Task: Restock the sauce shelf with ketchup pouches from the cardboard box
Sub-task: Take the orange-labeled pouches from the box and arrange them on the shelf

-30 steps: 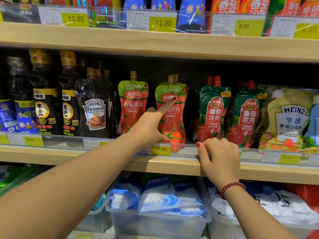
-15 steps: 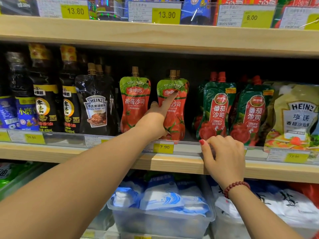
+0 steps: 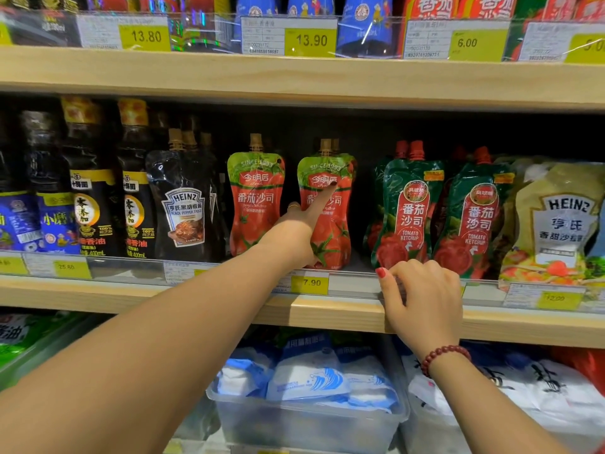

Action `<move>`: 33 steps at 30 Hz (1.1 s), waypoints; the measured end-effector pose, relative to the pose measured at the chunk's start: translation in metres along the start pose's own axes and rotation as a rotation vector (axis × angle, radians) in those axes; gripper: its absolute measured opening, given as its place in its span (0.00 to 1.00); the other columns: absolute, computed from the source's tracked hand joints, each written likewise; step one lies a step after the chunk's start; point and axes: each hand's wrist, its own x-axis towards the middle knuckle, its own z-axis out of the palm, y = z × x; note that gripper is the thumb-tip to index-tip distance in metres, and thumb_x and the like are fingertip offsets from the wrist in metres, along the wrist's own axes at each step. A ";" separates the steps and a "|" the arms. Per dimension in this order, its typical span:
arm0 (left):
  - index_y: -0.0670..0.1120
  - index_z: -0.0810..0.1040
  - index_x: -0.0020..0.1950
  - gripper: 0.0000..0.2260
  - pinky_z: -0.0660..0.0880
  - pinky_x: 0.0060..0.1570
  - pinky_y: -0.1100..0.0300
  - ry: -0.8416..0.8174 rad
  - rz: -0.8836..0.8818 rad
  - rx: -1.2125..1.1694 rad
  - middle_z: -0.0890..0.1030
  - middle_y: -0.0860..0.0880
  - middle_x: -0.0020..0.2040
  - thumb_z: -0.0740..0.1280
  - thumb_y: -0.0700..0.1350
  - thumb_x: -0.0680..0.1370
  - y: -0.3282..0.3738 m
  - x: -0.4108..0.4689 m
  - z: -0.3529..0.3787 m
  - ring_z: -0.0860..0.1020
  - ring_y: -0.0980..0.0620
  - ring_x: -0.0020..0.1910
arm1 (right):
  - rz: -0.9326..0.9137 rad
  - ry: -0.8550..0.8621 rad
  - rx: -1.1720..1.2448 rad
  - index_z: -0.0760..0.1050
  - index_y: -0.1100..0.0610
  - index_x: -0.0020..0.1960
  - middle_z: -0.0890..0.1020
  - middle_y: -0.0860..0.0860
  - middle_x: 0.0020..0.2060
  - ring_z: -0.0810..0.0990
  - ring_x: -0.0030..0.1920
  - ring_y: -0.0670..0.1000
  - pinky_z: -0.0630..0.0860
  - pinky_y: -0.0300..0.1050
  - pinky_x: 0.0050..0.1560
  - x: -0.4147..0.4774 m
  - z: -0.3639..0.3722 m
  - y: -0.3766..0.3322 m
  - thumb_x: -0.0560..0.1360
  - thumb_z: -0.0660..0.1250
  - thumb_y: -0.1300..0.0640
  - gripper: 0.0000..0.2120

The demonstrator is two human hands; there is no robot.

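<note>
**Q:** What bounds the working room?

**A:** The shelf (image 3: 327, 314) carries one row of goods behind a clear rail (image 3: 353, 285) that runs along its front edge. The upper shelf (image 3: 294, 80) closes the space overhead. A dark band of free room lies between it and the spouts.

**Q:** Where does the row open?

**A:** A dark gap separates the right red pouch (image 3: 337, 232) from the green pouches (image 3: 409, 211). A narrower gap divides it from the left red pouch (image 3: 255, 204). A black pouch (image 3: 183, 208) stands just beside the left red pouch.

**Q:** How does the right red pouch look, and where is it?

**A:** It stands upright near the shelf's front edge, above the 7.90 tag (image 3: 309, 282). The body is red with printed tomatoes, the top is green and the spout cap is tan. A second spout shows directly behind it.

**Q:** And the hands?

**A:** The left hand (image 3: 294, 231) points. Its straight index fingertip (image 3: 330, 188) touches the pouch's upper label, and the other fingers are folded and grasp nothing. The right hand (image 3: 422, 299) has its fingers curled over the rail at the front edge, below the green pouches, with the thumb raised beside them.
</note>
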 end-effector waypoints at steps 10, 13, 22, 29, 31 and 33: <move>0.62 0.40 0.74 0.50 0.78 0.44 0.54 0.138 0.099 0.018 0.71 0.41 0.56 0.73 0.40 0.69 -0.009 -0.013 -0.002 0.76 0.47 0.44 | -0.002 0.000 0.002 0.72 0.49 0.34 0.72 0.44 0.28 0.67 0.32 0.48 0.58 0.44 0.41 0.000 0.000 0.000 0.76 0.56 0.46 0.15; 0.58 0.47 0.75 0.43 0.74 0.40 0.58 0.213 0.133 -0.029 0.73 0.45 0.54 0.73 0.44 0.70 -0.014 -0.022 -0.011 0.76 0.50 0.45 | -0.010 0.006 0.000 0.71 0.49 0.34 0.71 0.44 0.28 0.66 0.33 0.48 0.57 0.44 0.41 0.001 0.000 0.001 0.76 0.56 0.46 0.15; 0.47 0.73 0.61 0.16 0.75 0.53 0.51 0.306 0.142 -0.098 0.76 0.47 0.53 0.69 0.45 0.74 -0.040 -0.107 -0.034 0.75 0.49 0.52 | -0.029 -0.119 -0.024 0.73 0.52 0.33 0.72 0.47 0.28 0.71 0.35 0.54 0.59 0.46 0.39 0.007 -0.008 0.000 0.78 0.56 0.48 0.17; 0.50 0.77 0.56 0.13 0.76 0.46 0.55 0.235 0.055 -0.073 0.76 0.52 0.46 0.71 0.48 0.72 -0.085 -0.207 -0.020 0.77 0.51 0.47 | -0.186 -0.068 0.399 0.77 0.54 0.44 0.79 0.50 0.40 0.73 0.44 0.53 0.64 0.46 0.46 -0.016 -0.039 -0.041 0.75 0.61 0.54 0.08; 0.51 0.77 0.57 0.15 0.76 0.48 0.52 0.161 -0.010 -0.044 0.77 0.50 0.50 0.71 0.50 0.72 -0.096 -0.233 0.000 0.77 0.49 0.50 | -0.215 -0.125 0.497 0.77 0.55 0.45 0.79 0.50 0.41 0.73 0.44 0.51 0.63 0.42 0.46 -0.048 -0.040 -0.064 0.74 0.62 0.55 0.06; 0.51 0.77 0.59 0.16 0.74 0.52 0.50 0.063 -0.075 -0.045 0.77 0.48 0.54 0.71 0.50 0.71 -0.104 -0.260 0.027 0.76 0.46 0.54 | -0.198 -0.216 0.579 0.78 0.56 0.45 0.79 0.50 0.41 0.74 0.45 0.51 0.66 0.43 0.47 -0.093 -0.036 -0.082 0.74 0.64 0.56 0.05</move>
